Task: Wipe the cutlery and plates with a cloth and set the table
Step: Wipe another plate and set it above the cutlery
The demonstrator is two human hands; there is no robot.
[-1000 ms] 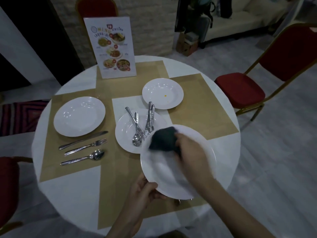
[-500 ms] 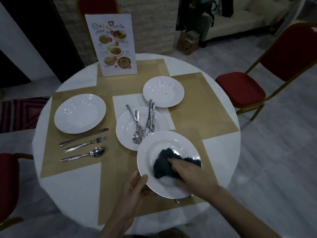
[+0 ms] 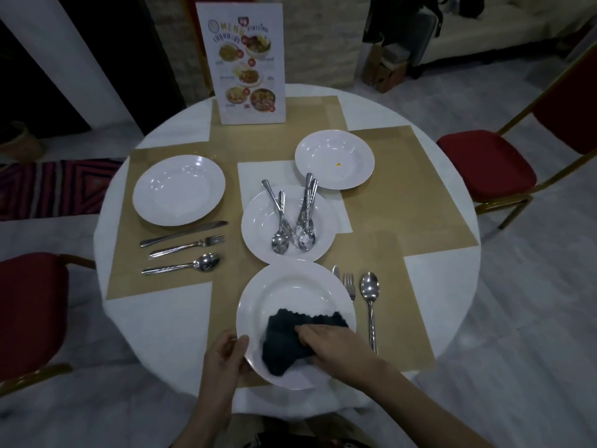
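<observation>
While the left hand [image 3: 226,357] pinches the near plate [image 3: 290,299] by its rim to steady it on the counter [image 3: 155,321], the right hand [image 3: 336,345] presses the dark cloth [image 3: 284,337] into its bowl, wiping.

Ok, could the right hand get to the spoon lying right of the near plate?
Probably yes: the spoon lies uncovered just beside the right hand, though that hand is busy pressing the cloth.
</observation>
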